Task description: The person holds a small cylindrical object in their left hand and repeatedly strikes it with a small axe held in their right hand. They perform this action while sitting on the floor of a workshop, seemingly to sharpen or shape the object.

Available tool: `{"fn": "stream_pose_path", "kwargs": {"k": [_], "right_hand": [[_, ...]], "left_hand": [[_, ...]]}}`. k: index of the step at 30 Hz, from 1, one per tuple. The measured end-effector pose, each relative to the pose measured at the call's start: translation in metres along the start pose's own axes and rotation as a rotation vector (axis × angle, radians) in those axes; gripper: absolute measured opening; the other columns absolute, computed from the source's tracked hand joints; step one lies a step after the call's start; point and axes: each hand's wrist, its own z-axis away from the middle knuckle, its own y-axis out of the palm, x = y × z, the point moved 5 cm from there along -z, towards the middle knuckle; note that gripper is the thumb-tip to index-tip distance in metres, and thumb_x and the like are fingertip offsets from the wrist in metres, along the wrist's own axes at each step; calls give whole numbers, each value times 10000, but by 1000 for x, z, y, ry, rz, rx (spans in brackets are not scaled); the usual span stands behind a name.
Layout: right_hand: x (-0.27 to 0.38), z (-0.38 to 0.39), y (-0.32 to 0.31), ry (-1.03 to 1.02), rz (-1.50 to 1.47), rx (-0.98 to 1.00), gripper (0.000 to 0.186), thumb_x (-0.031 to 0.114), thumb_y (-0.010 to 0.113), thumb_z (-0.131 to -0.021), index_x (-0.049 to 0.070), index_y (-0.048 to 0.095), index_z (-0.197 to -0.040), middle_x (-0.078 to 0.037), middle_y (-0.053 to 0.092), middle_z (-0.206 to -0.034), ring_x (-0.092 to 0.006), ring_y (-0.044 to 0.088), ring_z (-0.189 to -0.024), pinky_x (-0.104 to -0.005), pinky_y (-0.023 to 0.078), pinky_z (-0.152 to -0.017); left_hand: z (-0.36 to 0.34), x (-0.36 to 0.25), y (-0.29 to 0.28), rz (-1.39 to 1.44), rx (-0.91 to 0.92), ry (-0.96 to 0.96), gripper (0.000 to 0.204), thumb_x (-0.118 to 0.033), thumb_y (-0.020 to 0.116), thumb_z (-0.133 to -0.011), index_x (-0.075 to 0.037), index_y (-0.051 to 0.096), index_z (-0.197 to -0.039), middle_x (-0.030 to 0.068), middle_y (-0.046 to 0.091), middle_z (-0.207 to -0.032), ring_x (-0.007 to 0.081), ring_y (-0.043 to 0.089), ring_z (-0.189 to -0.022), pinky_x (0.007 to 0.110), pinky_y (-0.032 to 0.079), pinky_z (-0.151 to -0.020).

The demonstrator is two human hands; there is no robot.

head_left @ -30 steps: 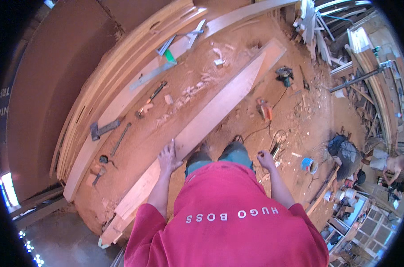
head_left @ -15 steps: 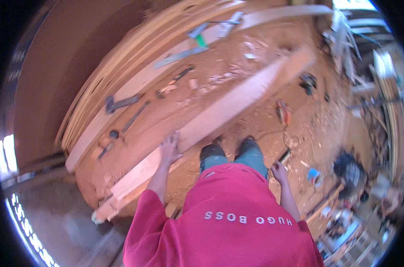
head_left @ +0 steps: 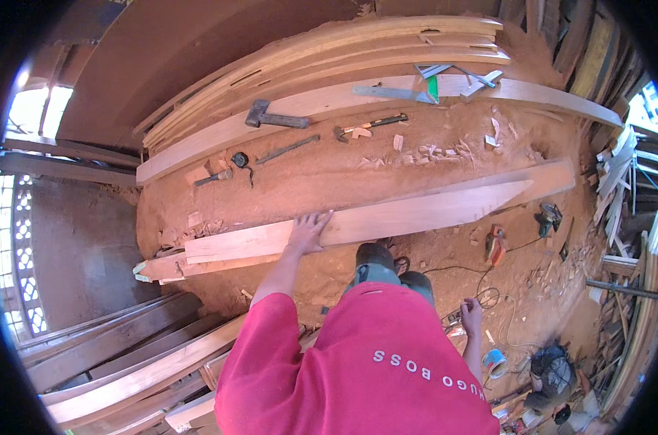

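Left hand [head_left: 307, 233] lies palm-down, fingers [head_left: 301, 220] spread; right hand [head_left: 472, 315] hangs out sideways

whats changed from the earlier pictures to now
The view has turned, so the long plank now runs nearly level across the picture, and more boards show at lower left. No visible grasp or release. The left hand stays on the plank; the mallet and hammer lie as before.

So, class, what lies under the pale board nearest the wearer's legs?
Timber shows beyond both ends of the pale board; whatever lies beneath its middle is covered and cannot be seen.
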Motion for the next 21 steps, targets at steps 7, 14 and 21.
{"fn": "stream_pose_path", "kwargs": {"k": [7, 14, 21], "right_hand": [[-44, 6, 21, 27, 53, 52, 235, 122, 645, -865, -32, 652, -1042, -141, 696, -813, -190, 663, -723, -326, 522, -652], [-55, 61, 73, 155, 47, 5, 401, 343, 631, -923, -8, 714, -748, -91, 583, -524, -177, 543, -436, -354, 435, -454], [20, 98, 150, 153, 185, -79, 454, 287, 736, -801, 12, 644, -1149, -157, 691, -883, -260, 662, -762, -386, 522, -670]], "left_hand": [[7, 21, 16, -36, 21, 2, 1154, -501, 805, -647, -282, 126, -1554, 153, 412, -1417, 343, 401, -1307, 594, 283, -1075], [4, 130, -21, 294, -229, -454, 795, -510, 533, -918, -169, 179, -1543, 236, 472, -1368, 394, 458, -1269, 524, 341, -1071], [-14, 385, -14, 99, -506, -378, 488, -160, 570, -856, 0, 513, -1314, 223, 570, -1283, 375, 508, -1213, 457, 414, -1001]]}}
